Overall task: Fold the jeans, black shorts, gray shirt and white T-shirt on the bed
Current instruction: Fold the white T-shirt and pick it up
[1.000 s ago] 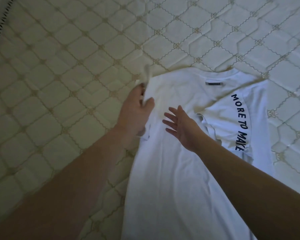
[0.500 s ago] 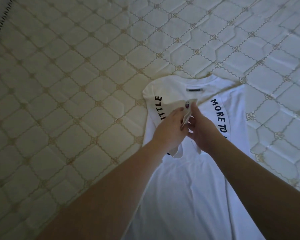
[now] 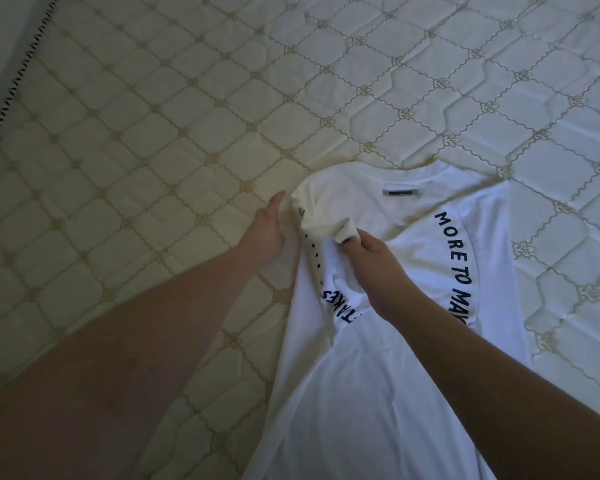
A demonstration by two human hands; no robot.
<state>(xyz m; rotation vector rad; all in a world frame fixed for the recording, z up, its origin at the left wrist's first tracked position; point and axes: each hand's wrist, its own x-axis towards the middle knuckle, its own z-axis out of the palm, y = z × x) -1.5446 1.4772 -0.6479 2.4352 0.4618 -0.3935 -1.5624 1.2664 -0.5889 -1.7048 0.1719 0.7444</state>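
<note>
A white T-shirt [image 3: 378, 393] with dark curved lettering lies flat on the bed, collar pointing away from me. Its left sleeve is bunched up and folded over onto the chest. My right hand [image 3: 374, 268] pinches the hem of that sleeve between thumb and fingers. My left hand [image 3: 269, 233] grips the shirt's left shoulder edge, fingers curled under the cloth. The shirt's right sleeve lies folded in beside the words "MORE TO MAKE". Jeans, black shorts and gray shirt are out of view.
The quilted cream mattress [image 3: 153, 150] spreads out to the left and beyond the shirt. Its piped edge [image 3: 18, 91] runs diagonally at the upper left, with a pale floor or wall past it.
Both hands have shifted left with the sleeve. My right hand has taken hold of the sleeve hem, and my left hand has moved out to the shoulder edge.
</note>
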